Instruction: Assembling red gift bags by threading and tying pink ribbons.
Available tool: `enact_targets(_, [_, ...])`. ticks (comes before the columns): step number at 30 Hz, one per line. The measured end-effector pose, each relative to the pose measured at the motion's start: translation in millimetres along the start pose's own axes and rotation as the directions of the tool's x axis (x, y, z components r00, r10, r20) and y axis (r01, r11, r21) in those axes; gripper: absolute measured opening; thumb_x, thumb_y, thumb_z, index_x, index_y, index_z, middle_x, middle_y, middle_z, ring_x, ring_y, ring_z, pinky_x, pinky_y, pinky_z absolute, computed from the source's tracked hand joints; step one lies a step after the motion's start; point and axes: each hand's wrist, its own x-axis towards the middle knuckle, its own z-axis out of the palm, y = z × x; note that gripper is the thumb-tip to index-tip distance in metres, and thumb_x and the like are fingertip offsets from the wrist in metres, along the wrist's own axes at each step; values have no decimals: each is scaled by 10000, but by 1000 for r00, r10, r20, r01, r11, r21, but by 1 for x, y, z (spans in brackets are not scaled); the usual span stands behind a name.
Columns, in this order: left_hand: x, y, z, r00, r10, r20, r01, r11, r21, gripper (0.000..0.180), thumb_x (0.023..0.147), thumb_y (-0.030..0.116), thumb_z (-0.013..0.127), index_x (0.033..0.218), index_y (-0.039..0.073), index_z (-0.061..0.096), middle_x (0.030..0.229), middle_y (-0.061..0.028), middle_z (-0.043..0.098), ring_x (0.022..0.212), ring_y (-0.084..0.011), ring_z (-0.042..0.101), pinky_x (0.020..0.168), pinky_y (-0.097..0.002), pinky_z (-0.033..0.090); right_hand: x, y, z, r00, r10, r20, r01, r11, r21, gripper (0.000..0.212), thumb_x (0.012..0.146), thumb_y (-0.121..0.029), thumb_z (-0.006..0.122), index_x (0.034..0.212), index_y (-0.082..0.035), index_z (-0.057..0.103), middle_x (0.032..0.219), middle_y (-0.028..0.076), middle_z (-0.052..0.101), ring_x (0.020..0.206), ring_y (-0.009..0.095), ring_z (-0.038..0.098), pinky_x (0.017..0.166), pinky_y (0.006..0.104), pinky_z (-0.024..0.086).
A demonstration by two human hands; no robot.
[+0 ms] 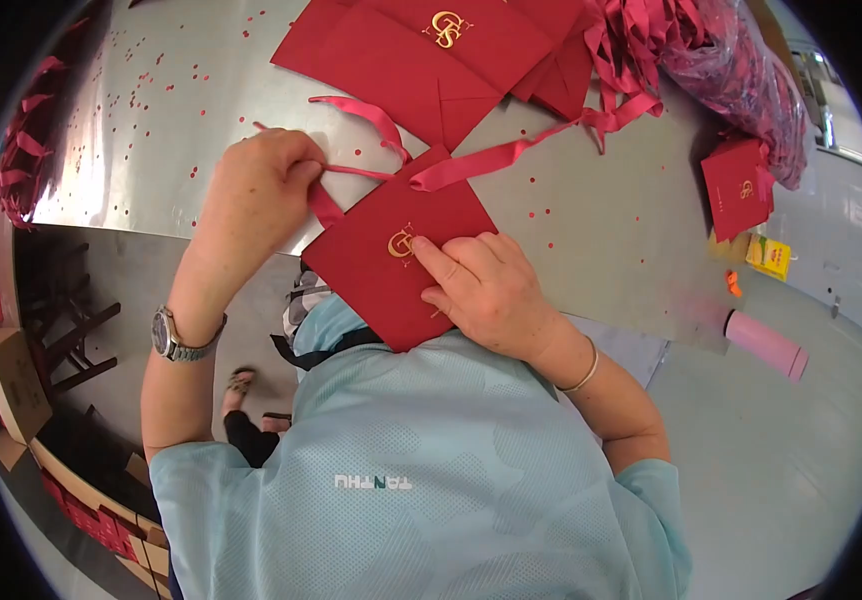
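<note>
A flat red paper bag (pixel 361 285) with a gold emblem lies turned cornerwise in front of me, its near corner reaching past the table edge to my shirt. My left hand (pixel 266 180), above the bag's left side, pinches a thin stretch of pink-red ribbon (pixel 359 172) between thumb and fingers. That ribbon meets the bag near its far corner. Another length of ribbon (pixel 491 163) runs from there toward the right. My right hand (pixel 491 290) bears down on the bag's right half, index finger stretched over the emblem, the other fingers curled; their tips are partly hidden.
Flat red bags (pixel 431 70) overlap at the far side of the metal table (pixel 601 260). Beyond their right end are tangled ribbons (pixel 641 40) and a filled plastic bag (pixel 741 80). A pink bottle (pixel 766 345) lies at right. Red paper dots are scattered about; cartons (pixel 19 385) stand at left.
</note>
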Motion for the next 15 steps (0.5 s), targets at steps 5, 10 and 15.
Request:
enact_targets(5, [-5,-6,-3,989,44,-142,-44,999,6,128,837,60,606,939,21,673,881,-150,662,831,-341,640,745,-408,512,3,-2,3,1000,-5,-25,5,1000,5,594,660,-166,792,1209,-9,628,909,63,542,792,216,528,703,339,439])
enact_targets(10, [-16,19,-1,944,1,-330,-19,998,-53,171,844,46,621,1007,50,672,902,-138,649,819,-333,639,721,-390,517,2,-3,1,1000,21,-16,-21,1000,-12,583,670,-169,783,1211,-19,629,907,64,545,796,222,534,715,346,447])
enact_targets(15, [-37,35,17,994,60,-86,-59,998,10,172,823,112,691,976,35,677,866,-115,642,823,-319,632,707,-409,509,1,-7,-1,997,73,-18,-72,997,32,542,682,-160,772,1192,-29,641,915,72,574,804,236,558,743,355,463])
